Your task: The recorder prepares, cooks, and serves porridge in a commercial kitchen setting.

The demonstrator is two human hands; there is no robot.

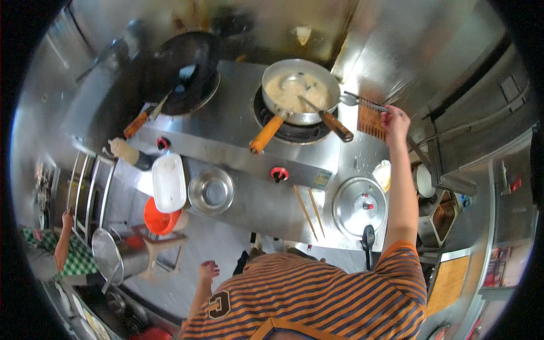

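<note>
My right hand (396, 123) reaches out over the steel counter at the right of the stove, its fingers closed around the handle of a metal spoon (349, 100). A thin dark utensil lies along the spoon; whether my hand also grips it, I cannot tell. Beneath them is a brown slatted piece (370, 121). Left of the spoon, a saucepan (272, 70) of pale, cloudy liquid sits on the right burner. A ladle (335, 126) rests in it, its wooden handle over the rim. My left hand (208, 270) hangs low by my side, empty, fingers slightly apart.
A black wok (187, 51) occupies the left burner. Along the counter are a squeeze bottle (123, 151), white dish (168, 182), steel bowl (211, 191), chopsticks (306, 212) and a pressure-cooker lid (357, 204). An orange bucket (159, 219) stands below. Another person's arm (63, 242) shows at left.
</note>
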